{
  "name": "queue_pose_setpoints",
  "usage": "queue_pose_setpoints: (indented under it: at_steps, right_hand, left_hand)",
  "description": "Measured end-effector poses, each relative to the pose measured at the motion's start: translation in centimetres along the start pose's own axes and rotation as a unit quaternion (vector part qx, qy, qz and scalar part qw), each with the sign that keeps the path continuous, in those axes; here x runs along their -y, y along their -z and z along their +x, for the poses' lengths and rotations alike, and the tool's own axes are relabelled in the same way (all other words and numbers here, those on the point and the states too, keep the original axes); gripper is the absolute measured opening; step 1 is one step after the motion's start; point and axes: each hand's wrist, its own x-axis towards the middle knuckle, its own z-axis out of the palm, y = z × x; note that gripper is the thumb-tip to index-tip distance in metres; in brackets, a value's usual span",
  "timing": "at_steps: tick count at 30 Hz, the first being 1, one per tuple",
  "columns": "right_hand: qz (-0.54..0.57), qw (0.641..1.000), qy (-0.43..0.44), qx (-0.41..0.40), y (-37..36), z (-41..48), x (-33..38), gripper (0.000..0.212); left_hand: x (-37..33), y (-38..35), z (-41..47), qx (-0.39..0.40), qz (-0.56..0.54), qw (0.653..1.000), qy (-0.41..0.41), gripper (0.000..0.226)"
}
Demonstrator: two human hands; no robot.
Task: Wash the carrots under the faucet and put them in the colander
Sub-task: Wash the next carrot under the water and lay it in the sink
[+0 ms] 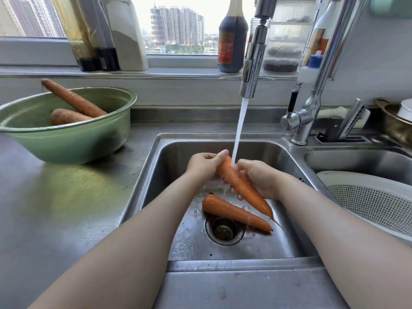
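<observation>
hands: left hand (204, 163) gripping the held carrot's (242, 186) top, right hand (259, 178) fingers curling round its middle
stream: faucet (253, 70) water hitting it, frame center
colander (374, 201): sitting right edge

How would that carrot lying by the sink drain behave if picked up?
Probably slippery: the loose carrot looks wet and glossy. Likely stiff, since it lies straight without sagging. Its round tapered body may roll on the sink floor if nudged.
</observation>
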Motion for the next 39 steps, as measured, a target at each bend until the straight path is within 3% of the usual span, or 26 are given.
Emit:
queue_pose_setpoints:
  at_steps: [9,15,20,25,28,31,35,39]
  right_hand:
    - [-0.012,1.000,0.019,0.005,-0.2,0.1,0.1,0.040]
    - [-0.022,0.999,0.042,-0.019,-0.7,0.2,0.0,0.038]
    - [0.020,0.998,0.038,0.041,-0.2,0.1,0.0,0.042]
    - [-0.015,0.999,0.041,-0.020,-0.8,0.4,-0.1,0.041]
    - [0.035,0.999,0.034,0.017,-0.7,0.2,0.1,0.046]
    - [0.057,0.996,0.026,0.055,-0.3,0.0,0.2,0.045]
    - [-0.005,0.999,0.041,0.000,-0.5,0.4,-0.1,0.032]
    - [0.027,0.997,0.035,0.058,-0.3,0.2,0.1,0.038]
  left_hand:
    - [0.2,1.4,-0.2,0.085,-0.036,0.996,-0.010,0.033]
    - [0.4,1.5,0.2,0.063,-0.031,0.997,-0.028,0.039]
    - [0.5,1.5,0.4,0.045,-0.039,0.998,-0.022,0.055]
    - [0.4,1.3,0.2,0.027,-0.032,0.999,-0.025,0.062]
    - [0.4,1.3,0.1,0.024,-0.042,0.999,-0.018,0.074]
    - [0.3,1.4,0.0,0.011,-0.052,0.999,-0.011,0.074]
    - [0.1,1.2,0.0,-0.009,-0.051,0.999,0.005,0.074]
    - [-0.2,0.9,-0.2,-0.031,-0.049,0.998,0.017,0.066]
